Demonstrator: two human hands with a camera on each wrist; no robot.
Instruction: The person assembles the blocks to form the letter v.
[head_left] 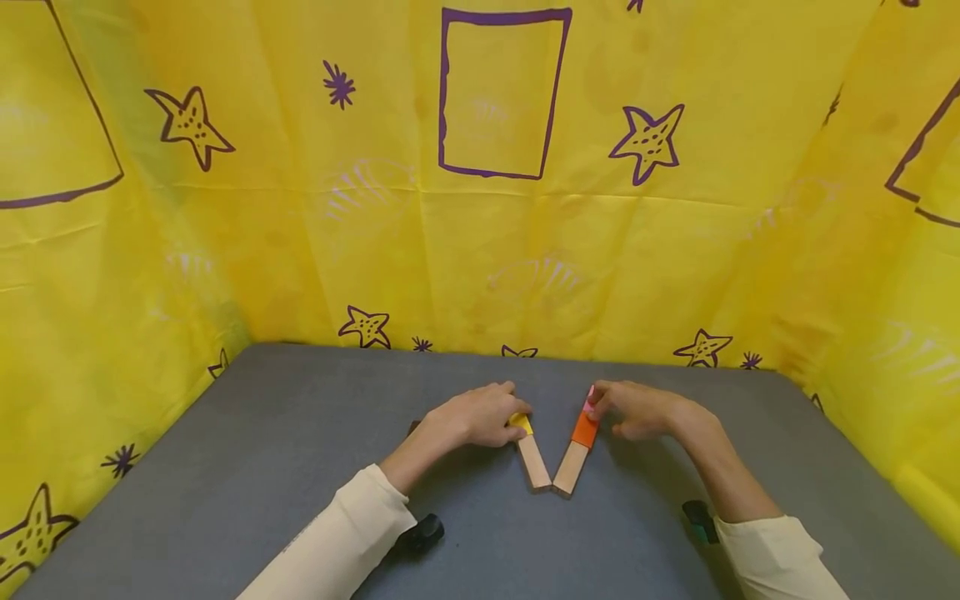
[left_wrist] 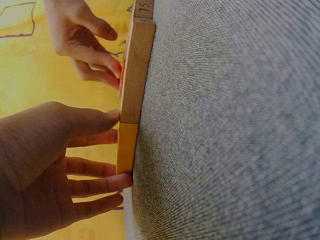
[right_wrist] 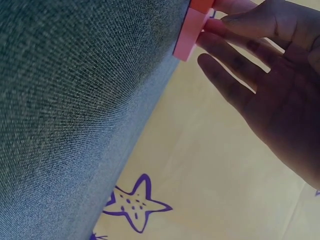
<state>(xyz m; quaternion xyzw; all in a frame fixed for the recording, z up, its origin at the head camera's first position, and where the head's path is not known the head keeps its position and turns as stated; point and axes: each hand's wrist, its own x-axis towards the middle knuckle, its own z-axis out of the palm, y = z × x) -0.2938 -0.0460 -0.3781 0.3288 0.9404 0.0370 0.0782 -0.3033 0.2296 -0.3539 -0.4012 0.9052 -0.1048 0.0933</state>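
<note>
Two strips of blocks form a V on the grey table, their near ends meeting. The left strip is a plain wooden block (head_left: 534, 464) with a yellow block (left_wrist: 127, 147) at its far end. My left hand (head_left: 483, 415) holds the yellow block, thumb by the joint and fingers at the far end. On the right, another wooden block (head_left: 570, 468) abuts an orange block (head_left: 584, 431), with a pink block (right_wrist: 190, 32) beyond it. My right hand (head_left: 645, 408) touches the pink and orange blocks with its fingertips, its thumb apart from them.
Yellow patterned cloth (head_left: 480, 250) walls the back and sides of the grey table (head_left: 300, 467). A small dark object (head_left: 413, 427) shows partly behind the left wrist. Dark wrist devices (head_left: 427, 532) sit under both forearms.
</note>
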